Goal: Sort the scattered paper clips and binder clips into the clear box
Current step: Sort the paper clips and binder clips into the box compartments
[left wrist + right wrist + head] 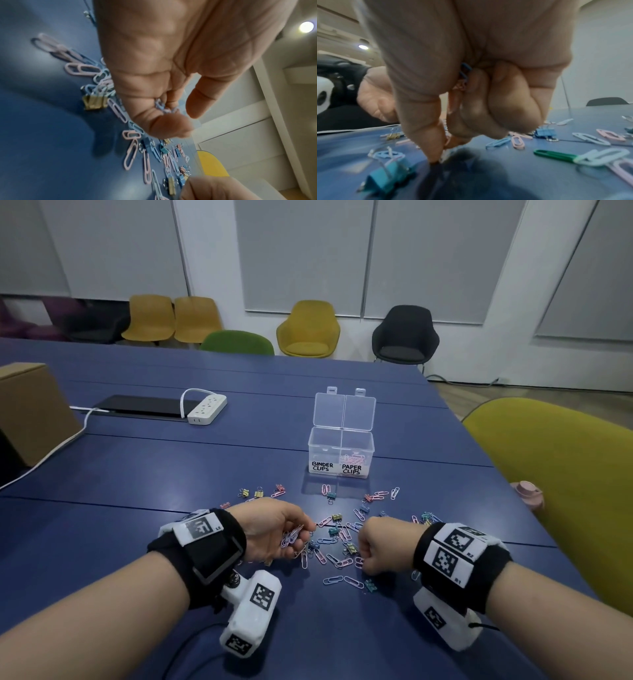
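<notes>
Pastel paper clips [334, 559] and small binder clips [336, 517] lie scattered on the blue table [171, 474] in front of the clear box [356, 440]. The box stands with its lid open, labelled BINDER CLIPS left and PAPER CLIPS right, and pink clips lie in the right compartment. My left hand [301, 530] curls round a bunch of paper clips [163, 106]. My right hand [371, 544] is fisted over the pile. It keeps paper clips [463, 75] in its palm while thumb and forefinger pinch another clip [444, 153] on the table beside a teal binder clip [385, 180].
A white power strip [207, 409] and a dark panel [137, 405] lie at the back left, beside a cardboard box [30, 412]. A yellow chair [555, 474] and a pink object [527, 491] stand past the table's right edge.
</notes>
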A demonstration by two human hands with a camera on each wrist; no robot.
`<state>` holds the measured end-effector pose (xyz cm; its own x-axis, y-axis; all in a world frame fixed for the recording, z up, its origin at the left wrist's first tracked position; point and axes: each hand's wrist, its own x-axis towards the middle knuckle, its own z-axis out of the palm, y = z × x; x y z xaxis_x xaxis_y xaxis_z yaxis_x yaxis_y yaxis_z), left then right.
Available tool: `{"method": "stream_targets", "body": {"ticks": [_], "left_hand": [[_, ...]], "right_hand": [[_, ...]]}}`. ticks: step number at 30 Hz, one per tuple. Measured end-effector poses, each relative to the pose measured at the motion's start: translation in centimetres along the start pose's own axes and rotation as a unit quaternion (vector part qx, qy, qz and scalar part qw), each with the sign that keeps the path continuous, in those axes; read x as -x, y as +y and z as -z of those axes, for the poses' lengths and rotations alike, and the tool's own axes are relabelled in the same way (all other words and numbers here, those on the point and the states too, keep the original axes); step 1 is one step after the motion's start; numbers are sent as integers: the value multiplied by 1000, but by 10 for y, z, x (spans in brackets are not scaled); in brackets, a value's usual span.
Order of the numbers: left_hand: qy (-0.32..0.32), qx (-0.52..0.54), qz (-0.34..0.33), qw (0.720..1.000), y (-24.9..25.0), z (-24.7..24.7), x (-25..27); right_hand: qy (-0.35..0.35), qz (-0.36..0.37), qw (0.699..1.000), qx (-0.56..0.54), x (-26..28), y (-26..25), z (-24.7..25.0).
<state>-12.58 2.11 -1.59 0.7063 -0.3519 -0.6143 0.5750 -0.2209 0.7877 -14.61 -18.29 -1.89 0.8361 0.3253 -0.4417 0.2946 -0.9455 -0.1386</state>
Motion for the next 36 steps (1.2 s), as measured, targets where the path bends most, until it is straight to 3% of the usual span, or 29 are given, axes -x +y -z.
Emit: {"method": "stream_targets", "body": {"ticks": [6,8,9,10,12,16,18,19,24,31,36], "left_hand": [[-3,-184,7,983,19,-4,-8],[-4,-246,8,969,29,-3,-11],[-3,-267,9,964,35,-3,-13],[-1,-278,7,960,41,-2,-15],[10,-264,-1,964,54,1,-23],[17,-119,-48,992,90,-3,-44],[15,-17,-83,996,115,-10,-60],[27,34,-99,994,122,-13,-64],[90,178,-165,966,148,-34,-93],[65,154,-202,965,151,-30,-119],[127,87,-248,956,136,-5,-100]], "right_hand": [[-4,17,999,35,-1,-1,0],[-14,0,998,-59,2,8,4],[-22,-20,984,-176,4,13,7],[-27,-44,947,-318,5,18,9],[-10,-82,828,-554,5,28,14],[51,-77,622,-777,-7,47,24],[67,-75,555,-826,-21,58,34],[73,-77,544,-832,-25,60,36],[114,-66,566,-814,-50,62,61],[341,-61,632,-693,-103,58,122],[377,-24,667,-643,-136,49,134]]}}
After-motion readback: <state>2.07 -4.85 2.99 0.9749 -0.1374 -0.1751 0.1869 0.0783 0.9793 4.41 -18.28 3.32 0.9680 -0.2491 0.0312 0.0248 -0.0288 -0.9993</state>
